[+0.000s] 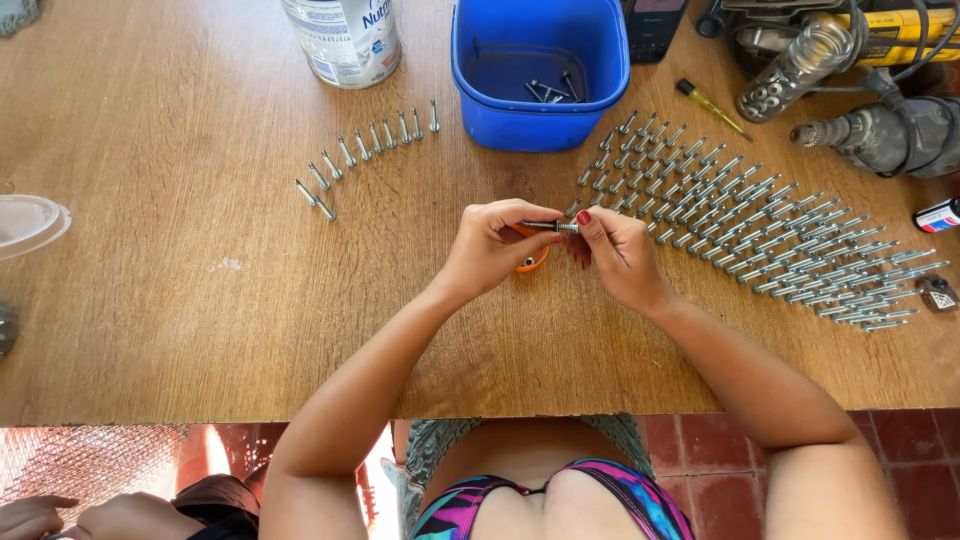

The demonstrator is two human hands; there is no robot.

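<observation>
- Two hands, left hand (492, 245) and right hand (612, 255), pinch one bolt (550, 226) between closed fingers.
- Many bolts (760, 235) lie in rows on the surface (180, 300).
- Blue tub (540, 75) stands behind.

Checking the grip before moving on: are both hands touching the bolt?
Touching. The head view shows left hand and right hand fingertips pinching the bolt ends.

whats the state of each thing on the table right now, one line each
bolt: held level between both hands, off the table
left hand: fingers closed on the bolt
right hand: fingertips pinching the bolt's end
blue tub: open, upright, a few bolts in the bottom
white can: upright
large bolt group: laid out in rows
small bolt row: lined up in an arc
screwdriver: lying flat
</observation>
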